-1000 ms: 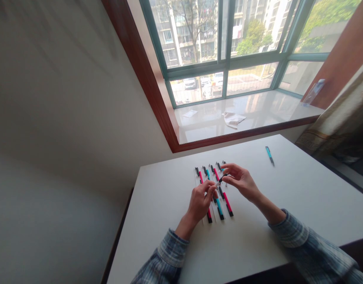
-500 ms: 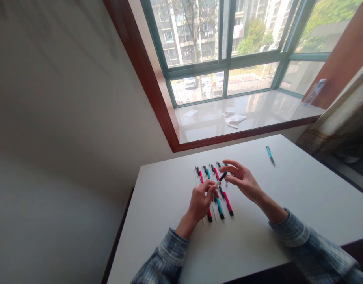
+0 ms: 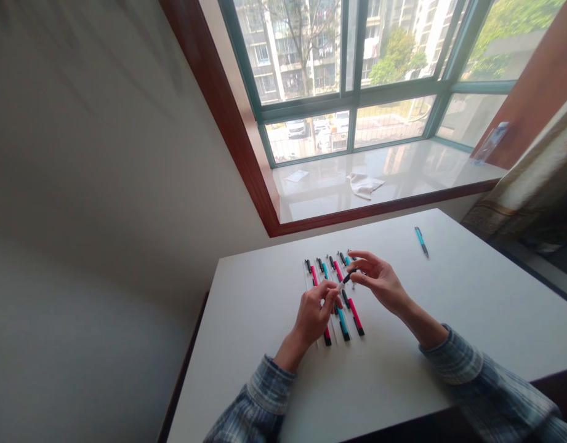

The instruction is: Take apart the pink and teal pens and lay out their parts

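My left hand (image 3: 316, 312) pinches a slim pen part, pale at its lower end, over the rows of pen pieces. From its fingers a black pen grip (image 3: 348, 277) points up and to the right. My right hand (image 3: 378, 280) has its thumb and fingertips closed around the far end of that grip. Beneath both hands lie pink pen barrels (image 3: 356, 317), blue pen barrels (image 3: 343, 325), thin clear refills and small black parts, side by side on the white table (image 3: 403, 381). My left hand hides some of these pieces.
A whole blue pen (image 3: 422, 242) lies by itself at the table's far right. Behind the table is a window sill (image 3: 320, 206) with a crumpled white cloth (image 3: 365, 186) and a clear bottle (image 3: 490, 144). A wall stands at the left.
My right hand's thumb and fingertips have closed onto the upper end of the black grip. My left hand has stayed in place with its pinch.
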Demonstrator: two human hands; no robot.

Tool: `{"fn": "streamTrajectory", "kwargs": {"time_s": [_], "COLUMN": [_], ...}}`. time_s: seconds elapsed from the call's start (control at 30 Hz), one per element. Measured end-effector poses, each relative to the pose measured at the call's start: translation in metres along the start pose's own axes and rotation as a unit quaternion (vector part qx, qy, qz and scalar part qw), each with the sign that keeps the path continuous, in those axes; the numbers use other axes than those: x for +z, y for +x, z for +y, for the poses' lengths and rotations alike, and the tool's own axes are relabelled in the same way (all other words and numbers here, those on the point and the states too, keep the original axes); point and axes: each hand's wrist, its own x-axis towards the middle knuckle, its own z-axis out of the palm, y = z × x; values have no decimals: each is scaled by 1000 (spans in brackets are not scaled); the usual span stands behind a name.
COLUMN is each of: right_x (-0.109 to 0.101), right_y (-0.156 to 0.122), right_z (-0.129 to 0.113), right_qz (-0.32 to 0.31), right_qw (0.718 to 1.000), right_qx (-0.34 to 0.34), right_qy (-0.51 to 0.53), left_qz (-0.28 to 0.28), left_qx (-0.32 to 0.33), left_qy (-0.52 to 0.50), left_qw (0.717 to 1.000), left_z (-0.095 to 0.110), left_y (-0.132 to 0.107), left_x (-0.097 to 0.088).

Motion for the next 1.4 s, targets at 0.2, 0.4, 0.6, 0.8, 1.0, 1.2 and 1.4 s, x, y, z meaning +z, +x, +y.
{"fn": "streamTrajectory", "kwargs": {"time_s": [0.2, 0.4, 0.6, 0.8, 1.0, 1.2, 1.4], "right_x": [1, 3, 0, -6, -13, -25, -24], "right_y": [-1, -2, -1, 2, 3, 1, -24], "right_z": [0, -5, 0, 0, -7, -12, -6], "right_qz": [-15, -26, 18, 94, 126, 169, 39], "right_qw": [999, 998, 1000, 995, 990, 983, 951], "right_qx": [-4, 0, 4, -18, -41, -67, -18], "right_qy": [49, 50, 24, 39, 56, -7, -307], "left_qz": [-13, -17, -22, -25, -30, -16, 30], "left_qx": [4, 4, 1, -7, -8, -21, -13], "left_qy": [-23, -19, -18, -32, -55, -134, -243], "left_qw": [1000, 1000, 1000, 999, 998, 991, 970], "left_z": [-1, 0, 1, 0, -1, -5, -1], "left_y": [0, -1, -1, -1, -1, 1, 8], "left_x": [0, 0, 0, 0, 1, 3, -1]}}
